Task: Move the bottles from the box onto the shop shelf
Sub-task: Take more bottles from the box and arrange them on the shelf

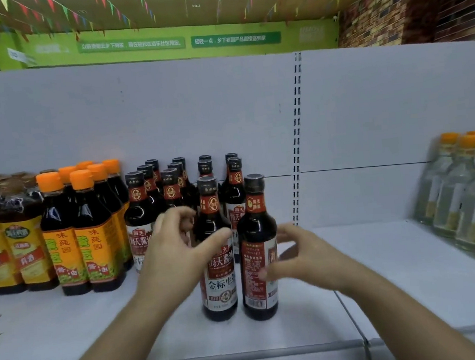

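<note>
On the shelf (382,267), the left bottle (219,282) stands at 3 o'clock of the left hand (176,248), the right bottle (255,250) at 9 o'clock of the right hand (300,256). Both hands spread loosely, gripping nothing; blur hides any fingertip contact.

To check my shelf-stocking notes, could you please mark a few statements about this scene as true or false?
The front left bottle and front right bottle stand upright on the shelf. True.
The front right bottle shows its barcode to the camera. True.
The clear bottles stand at the shelf's left end. False: they stand at the right.
The left hand lifts a bottle by its cap. False: it is level with the front left bottle's body.
</note>
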`<control>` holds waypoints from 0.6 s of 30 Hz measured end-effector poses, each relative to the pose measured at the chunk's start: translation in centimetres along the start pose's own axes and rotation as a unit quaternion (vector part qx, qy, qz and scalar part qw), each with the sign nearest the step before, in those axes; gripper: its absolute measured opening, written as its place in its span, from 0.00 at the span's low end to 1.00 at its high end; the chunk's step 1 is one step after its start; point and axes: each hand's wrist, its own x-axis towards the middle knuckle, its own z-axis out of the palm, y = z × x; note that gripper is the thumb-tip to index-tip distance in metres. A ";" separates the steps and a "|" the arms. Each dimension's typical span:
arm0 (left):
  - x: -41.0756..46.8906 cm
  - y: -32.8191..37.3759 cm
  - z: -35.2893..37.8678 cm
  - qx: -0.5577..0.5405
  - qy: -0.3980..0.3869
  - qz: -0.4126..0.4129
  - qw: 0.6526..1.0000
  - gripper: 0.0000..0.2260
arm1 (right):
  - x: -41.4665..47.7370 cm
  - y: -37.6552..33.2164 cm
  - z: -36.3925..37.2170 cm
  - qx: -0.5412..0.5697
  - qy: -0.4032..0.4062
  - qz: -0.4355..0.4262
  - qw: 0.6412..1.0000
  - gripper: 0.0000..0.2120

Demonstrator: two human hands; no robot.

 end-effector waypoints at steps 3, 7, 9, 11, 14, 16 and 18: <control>-1.9 -1.8 1.2 -0.048 -0.015 -0.047 0.998 0.34 | -0.4 2.0 1.8 0.019 -0.035 -0.009 0.999 0.39; -3.6 -3.9 2.9 -0.080 -0.089 -0.090 0.989 0.36 | -0.4 3.8 3.5 0.059 -0.012 -0.027 0.998 0.31; -3.9 -4.8 3.7 -0.069 -0.108 -0.095 0.987 0.38 | -0.3 4.3 4.0 0.073 0.010 -0.027 0.997 0.30; -4.0 -5.3 4.2 -0.059 -0.114 -0.095 0.987 0.39 | -0.3 4.6 4.4 0.069 0.031 -0.025 0.997 0.30; -4.0 -6.0 4.6 -0.044 -0.107 -0.091 0.989 0.39 | -0.3 4.7 5.3 0.057 0.071 -0.025 0.996 0.31; -3.7 -6.5 4.8 -0.037 -0.099 -0.097 0.990 0.39 | -0.4 4.6 5.9 0.049 0.103 -0.028 0.993 0.31; -3.5 -6.9 4.9 -0.037 -0.100 -0.102 0.989 0.40 | -0.4 4.4 6.4 0.044 0.128 -0.028 0.990 0.32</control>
